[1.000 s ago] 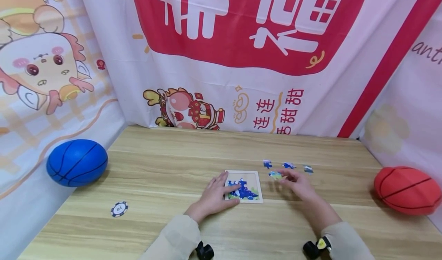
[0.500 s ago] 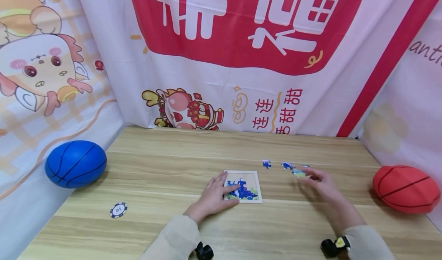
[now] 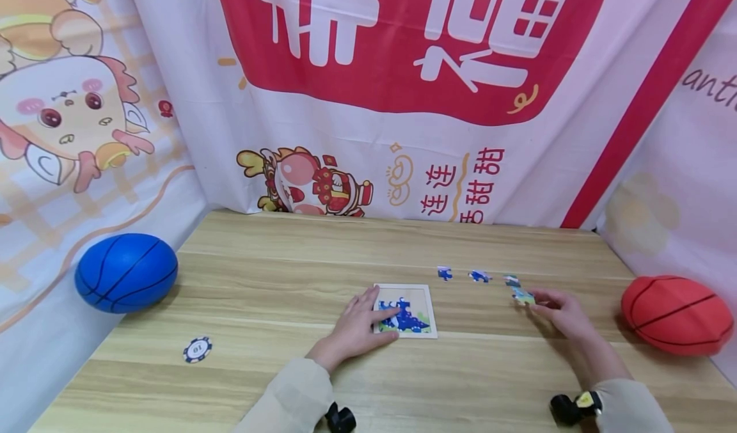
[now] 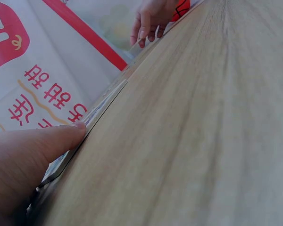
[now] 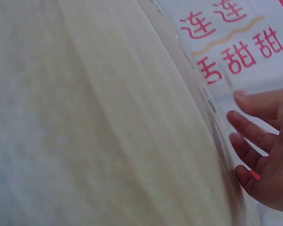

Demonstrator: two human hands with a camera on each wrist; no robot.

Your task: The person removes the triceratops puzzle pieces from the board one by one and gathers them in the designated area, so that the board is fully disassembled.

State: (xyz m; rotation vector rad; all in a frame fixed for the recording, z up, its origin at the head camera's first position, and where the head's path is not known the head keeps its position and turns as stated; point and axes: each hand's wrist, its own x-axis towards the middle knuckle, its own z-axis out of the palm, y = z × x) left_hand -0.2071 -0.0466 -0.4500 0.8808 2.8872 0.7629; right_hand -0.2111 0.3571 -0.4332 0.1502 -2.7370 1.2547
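Observation:
In the head view my left hand (image 3: 357, 321) lies spread over the left side of a square jigsaw tray (image 3: 433, 318). Its thumb rests along the tray's near edge, which the left wrist view shows from close by. Joined blue and green jigsaw pieces (image 3: 411, 321) fill the lower part of the tray; my fingers hide some of them. To the right, my right hand (image 3: 561, 311) pinches a light blue and green jigsaw piece (image 3: 523, 297) by its edge, just above the table. Close beyond it lies a loose dark-and-white piece (image 3: 511, 281).
Two more loose pieces, one small (image 3: 444, 273) and one blue (image 3: 479, 275), lie beyond the tray to the right. A blue ball (image 3: 128, 273) sits at the left edge, a red ball (image 3: 676, 314) at the right. A round poker chip (image 3: 198, 350) lies front left on the wooden table (image 3: 276, 260).
My right hand has moved to the right with the jigsaw piece, past the row of loose pieces. The left hand has stayed on the tray.

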